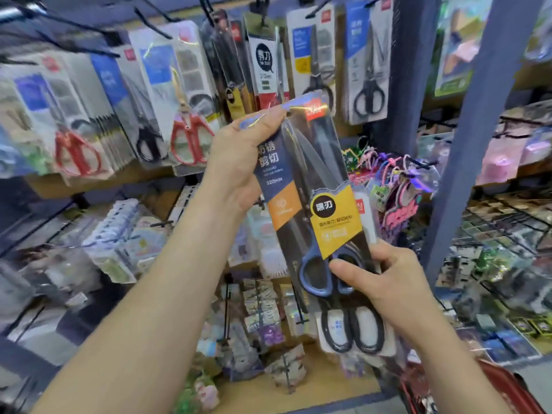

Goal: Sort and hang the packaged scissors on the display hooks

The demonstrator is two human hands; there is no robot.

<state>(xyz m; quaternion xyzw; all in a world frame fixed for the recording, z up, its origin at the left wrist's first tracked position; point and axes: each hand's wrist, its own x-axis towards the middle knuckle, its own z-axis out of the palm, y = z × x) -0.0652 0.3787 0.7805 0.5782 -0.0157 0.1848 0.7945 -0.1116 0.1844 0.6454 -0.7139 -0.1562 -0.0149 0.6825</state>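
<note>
A dark pack of blue-handled scissors (310, 186) with a yellow label is held up in front of the display. My left hand (242, 156) grips its upper left edge. My right hand (385, 282) pinches its lower end, thumb on the blue handles. Behind that pack, my right hand also holds a second white pack with black-handled scissors (355, 327). Above, rows of packaged scissors hang on black display hooks (155, 28): red-handled ones (188, 138) at left, black-handled ones (369, 94) at right.
A blue upright post (475, 138) stands right of the scissors display. Lower shelves hold small stationery packs (263, 312) and colourful keychains (397, 186). A red basket (501, 389) sits at the bottom right. Wire racks (507, 222) fill the right side.
</note>
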